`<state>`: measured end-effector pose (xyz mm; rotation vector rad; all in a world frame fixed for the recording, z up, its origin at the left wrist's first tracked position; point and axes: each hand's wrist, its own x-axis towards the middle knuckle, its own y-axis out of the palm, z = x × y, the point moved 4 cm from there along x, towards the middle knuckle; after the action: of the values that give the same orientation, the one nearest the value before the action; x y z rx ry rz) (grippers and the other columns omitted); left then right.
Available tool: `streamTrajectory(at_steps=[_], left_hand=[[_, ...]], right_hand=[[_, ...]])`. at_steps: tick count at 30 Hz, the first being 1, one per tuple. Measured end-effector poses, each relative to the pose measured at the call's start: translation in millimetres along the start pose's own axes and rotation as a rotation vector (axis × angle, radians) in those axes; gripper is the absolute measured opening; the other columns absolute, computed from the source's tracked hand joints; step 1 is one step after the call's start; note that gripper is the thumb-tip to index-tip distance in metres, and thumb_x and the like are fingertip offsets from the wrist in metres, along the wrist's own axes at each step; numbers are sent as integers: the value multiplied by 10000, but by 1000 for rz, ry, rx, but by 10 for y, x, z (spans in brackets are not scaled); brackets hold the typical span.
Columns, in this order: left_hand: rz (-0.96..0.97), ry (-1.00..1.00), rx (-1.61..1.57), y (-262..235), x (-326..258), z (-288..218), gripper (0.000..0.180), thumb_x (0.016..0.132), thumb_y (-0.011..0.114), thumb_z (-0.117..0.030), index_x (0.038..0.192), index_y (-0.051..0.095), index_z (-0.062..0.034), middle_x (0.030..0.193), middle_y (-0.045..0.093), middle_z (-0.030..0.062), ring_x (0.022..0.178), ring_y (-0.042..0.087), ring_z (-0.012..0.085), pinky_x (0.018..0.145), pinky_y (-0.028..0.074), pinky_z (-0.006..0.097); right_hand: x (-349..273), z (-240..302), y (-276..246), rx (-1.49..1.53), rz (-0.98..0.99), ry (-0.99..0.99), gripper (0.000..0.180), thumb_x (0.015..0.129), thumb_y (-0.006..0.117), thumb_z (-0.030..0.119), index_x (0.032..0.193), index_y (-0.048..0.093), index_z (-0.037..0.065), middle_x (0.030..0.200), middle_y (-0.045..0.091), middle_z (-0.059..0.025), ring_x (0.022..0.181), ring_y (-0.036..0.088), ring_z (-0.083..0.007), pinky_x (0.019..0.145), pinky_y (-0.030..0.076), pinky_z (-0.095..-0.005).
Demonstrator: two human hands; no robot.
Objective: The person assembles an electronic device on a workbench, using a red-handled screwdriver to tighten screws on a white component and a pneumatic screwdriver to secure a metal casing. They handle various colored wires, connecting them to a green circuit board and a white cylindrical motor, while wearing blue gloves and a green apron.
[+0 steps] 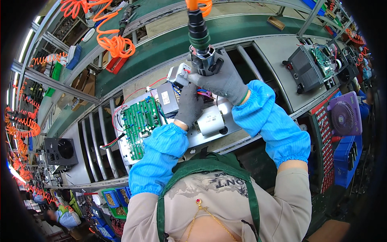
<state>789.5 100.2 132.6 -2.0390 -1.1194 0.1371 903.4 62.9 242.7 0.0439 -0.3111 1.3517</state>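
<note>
While the right hand (223, 80) grips the hanging screwdriver (205, 58), the left hand (189, 105) presses flat just below it.

I see the circuit board (139, 123) at the tray's (201, 139) left edge, the transformer (168, 98) behind it, the cylinder (210, 119) right, under my driver (205, 56).

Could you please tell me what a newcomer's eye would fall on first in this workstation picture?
In the centre, the right hand in a grey glove grips a hanging power screwdriver over an open device. The left hand rests on that device's parts, beside a green circuit board. Bright orange coiled hoses hang at the upper left.
</note>
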Motion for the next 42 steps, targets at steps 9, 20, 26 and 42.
streamTrajectory(at_steps=[9,20,26,42], left_hand=[[-24,10,1,-4,9,-29,295,723,568,1,1012,525,-41,943,560,181,914,509,370,794,422,452],[0,36,48,-2,-28,-19,334,733,549,-4,1064,513,-31,948,545,202,908,508,384,778,420,464],[-57,98,85,51,-59,21,260,713,570,1,969,523,-7,881,563,198,878,505,377,751,421,464],[10,3,60,-11,-14,-89,261,732,582,-10,989,545,-16,920,589,193,895,518,374,774,431,461]], right_hand=[[-3,-41,-72,150,-134,48,416,714,760,102,1092,595,50,852,621,-2,699,572,-69,600,490,-230],[-6,37,68,74,-85,30,494,679,707,10,1136,521,30,989,604,-68,872,593,-114,784,519,-288],[-9,-45,59,-40,62,38,369,689,719,95,1039,617,38,890,659,-38,844,624,-102,796,502,-271],[22,-150,37,155,-26,156,438,692,708,32,1109,574,30,913,628,-43,812,603,-104,715,518,-265]])
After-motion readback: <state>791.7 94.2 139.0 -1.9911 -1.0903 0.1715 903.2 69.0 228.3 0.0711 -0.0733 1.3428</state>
